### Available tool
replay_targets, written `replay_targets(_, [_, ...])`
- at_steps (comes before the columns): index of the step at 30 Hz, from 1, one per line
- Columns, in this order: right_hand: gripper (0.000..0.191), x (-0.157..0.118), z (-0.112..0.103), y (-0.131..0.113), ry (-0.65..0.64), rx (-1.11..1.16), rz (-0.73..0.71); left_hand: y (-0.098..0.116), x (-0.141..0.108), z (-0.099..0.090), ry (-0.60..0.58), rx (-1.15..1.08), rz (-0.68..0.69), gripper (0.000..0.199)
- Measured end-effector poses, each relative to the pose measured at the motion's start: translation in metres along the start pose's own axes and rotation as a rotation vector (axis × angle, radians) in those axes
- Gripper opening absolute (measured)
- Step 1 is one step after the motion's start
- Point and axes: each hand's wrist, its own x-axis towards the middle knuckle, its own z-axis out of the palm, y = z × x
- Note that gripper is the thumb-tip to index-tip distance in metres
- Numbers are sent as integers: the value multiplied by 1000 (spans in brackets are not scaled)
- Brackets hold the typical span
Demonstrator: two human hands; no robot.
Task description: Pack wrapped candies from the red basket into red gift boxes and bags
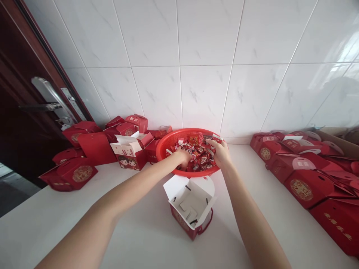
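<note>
A red plastic basket [165,169] of wrapped candies [204,160] stands against the wall. My left hand [183,157] reaches down into the candies at the basket's left side, its fingertips hidden among them. At the right rim, my right hand [221,151] is closed on a small flat wrapped packet [209,138], dark red with a pale edge. In front of the basket sits an open gift box [193,200], white inside with red outer walls. Its flaps are spread and a dark red cord handle [208,223] hangs at its right. No candy shows inside it.
Several red gift boxes [70,173] stand at the left, with an open box [129,153] printed with cartoon figures among them. More red boxes [301,183] are packed along the right side of the white table [134,231]. A tiled wall [206,99] rises behind; a dark door [25,89] is at left.
</note>
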Motion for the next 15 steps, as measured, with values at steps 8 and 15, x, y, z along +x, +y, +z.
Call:
replay_targets(8, [18, -1, 1, -2, 2, -12, 9, -8, 6, 1, -41, 251, -171, 41])
replay_targets(15, [18, -1, 1, -2, 3, -17, 6, -9, 2, -6, 91, 273, -272, 36])
